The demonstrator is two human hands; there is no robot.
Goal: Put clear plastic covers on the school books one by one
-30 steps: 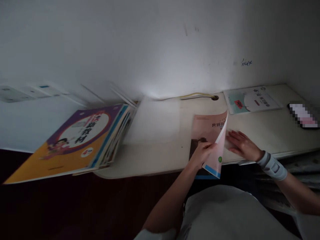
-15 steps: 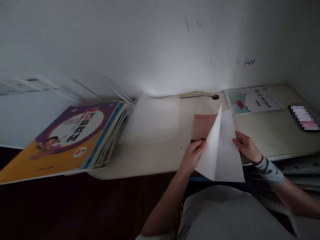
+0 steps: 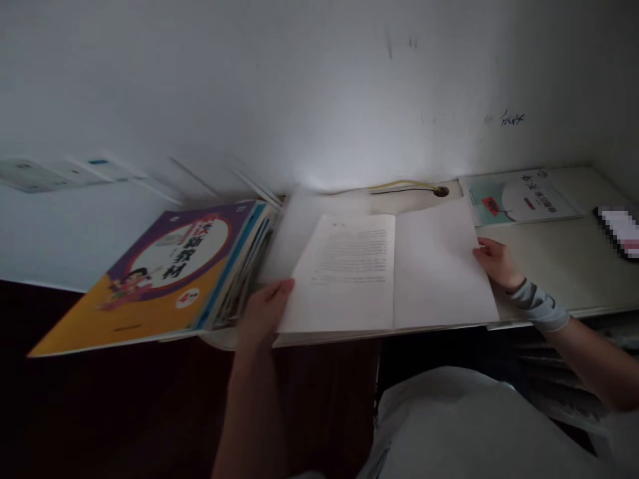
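– Holding what?

– Holding an open book [image 3: 349, 279], lying spread over the counter [image 3: 559, 273], near edge running along the counter's front; not showing clearly whether resting flat or slightly raised.

– Gripping how?

– Pinching the book's left outer edge with the left hand [image 3: 265, 308], thumb tip pressing on the page, most fingers hiding from view; pinching the book's right outer edge with the right hand [image 3: 496, 265], fingertips meeting at the margin.

– Expecting much weight?

– Judging by the thin, papery look, probably handling light and floppy, bending along the middle fold; pages likely sliding over each other, perhaps creasing or tearing under a hard tug.

– Taking hold where, then?

– Best taking both outer edges, catching cover and leaves together rather than pulling at a single page.

– Seeing what farther out?

– Seeing a teal-and-white booklet [image 3: 529, 196] just beside the book's far right corner, a yellow cable [image 3: 399, 183] and a cable hole [image 3: 441, 191] behind the book, a stack of books [image 3: 144, 266] to the book's left, and, well to the book's right, a phone [image 3: 622, 231].
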